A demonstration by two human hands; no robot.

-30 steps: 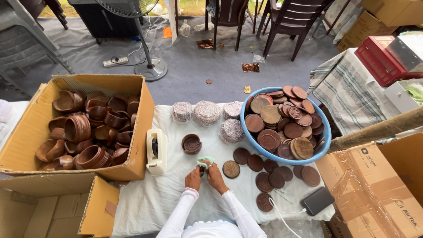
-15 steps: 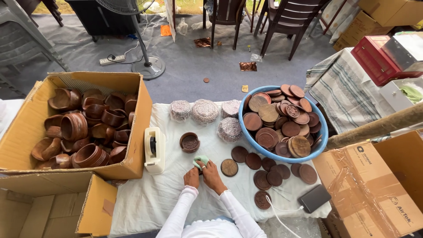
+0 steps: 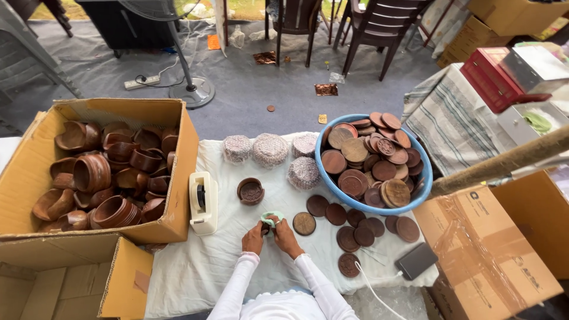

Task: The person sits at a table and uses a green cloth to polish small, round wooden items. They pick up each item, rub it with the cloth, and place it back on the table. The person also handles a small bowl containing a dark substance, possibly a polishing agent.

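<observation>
Two hands — left hand (image 3: 253, 239), right hand (image 3: 285, 237) — are clamped together on a green tape roll (image 3: 272, 217) and small wooden piece; many wooden lids (image 3: 349, 234) lie untouched rightward, a lidded bowl (image 3: 251, 191) ahead.

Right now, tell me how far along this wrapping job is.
Done, it seems: four wrapped bundles lie at the cloth's far edge. In hand: the left hand and right hand work a green piece around a small brown item between them. Left: loose lids on the cloth, a full blue basin, a box of bowls, and one bowl by the tape dispenser.
</observation>
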